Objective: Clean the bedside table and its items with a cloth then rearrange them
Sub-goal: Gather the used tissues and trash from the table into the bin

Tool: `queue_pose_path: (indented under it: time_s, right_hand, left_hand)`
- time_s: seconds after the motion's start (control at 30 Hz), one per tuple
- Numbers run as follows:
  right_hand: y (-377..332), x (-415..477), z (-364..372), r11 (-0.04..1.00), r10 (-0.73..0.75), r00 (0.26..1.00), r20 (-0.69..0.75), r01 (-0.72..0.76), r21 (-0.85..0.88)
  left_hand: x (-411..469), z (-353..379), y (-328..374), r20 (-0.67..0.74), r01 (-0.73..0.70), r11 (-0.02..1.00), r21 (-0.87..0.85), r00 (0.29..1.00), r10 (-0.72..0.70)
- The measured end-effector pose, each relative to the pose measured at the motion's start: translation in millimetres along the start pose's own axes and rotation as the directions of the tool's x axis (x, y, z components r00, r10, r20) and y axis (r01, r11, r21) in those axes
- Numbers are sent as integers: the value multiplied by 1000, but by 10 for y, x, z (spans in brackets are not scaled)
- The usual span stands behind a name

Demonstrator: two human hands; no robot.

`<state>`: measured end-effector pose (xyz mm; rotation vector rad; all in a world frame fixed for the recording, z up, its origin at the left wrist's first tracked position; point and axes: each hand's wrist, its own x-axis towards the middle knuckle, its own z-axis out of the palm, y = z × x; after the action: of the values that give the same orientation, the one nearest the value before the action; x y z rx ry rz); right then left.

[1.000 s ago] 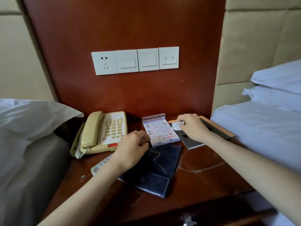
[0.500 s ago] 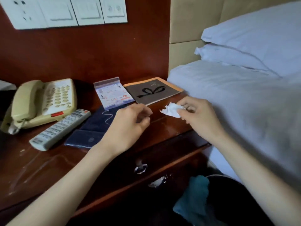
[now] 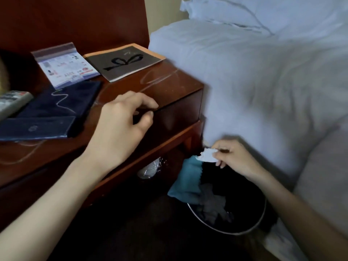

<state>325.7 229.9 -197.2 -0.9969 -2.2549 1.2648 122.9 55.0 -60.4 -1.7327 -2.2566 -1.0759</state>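
The right hand (image 3: 237, 159) pinches a paper scrap (image 3: 207, 155) over the waste bin (image 3: 235, 232); the teal cloth (image 3: 188, 182) lies on its rim just below, farther from the empty, loosely curled left hand (image 3: 122, 127)

- My left hand (image 3: 122, 127) hovers over the bedside table's (image 3: 169, 87) front edge, fingers loosely curled and holding nothing.
- My right hand (image 3: 237, 159) pinches a crumpled white tissue (image 3: 207, 155) over the waste bin (image 3: 235, 232), at five o'clock.
- A teal cloth (image 3: 188, 178) drapes over the bin's ten o'clock side.
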Motion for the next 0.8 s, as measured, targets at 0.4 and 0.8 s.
queue_pose_path:
  time_s: [0.4,0.8]
  right_hand:
    - [532,39,285,835,247,943,223,-90,-542]
    - [320,141,477,970,-45,997,69,60,-235]
  left_hand:
    - [-556,798,-62,246,70,975,-212,969,-16]
    - [-1187,1796,-561,645,148,980,130,739,-197]
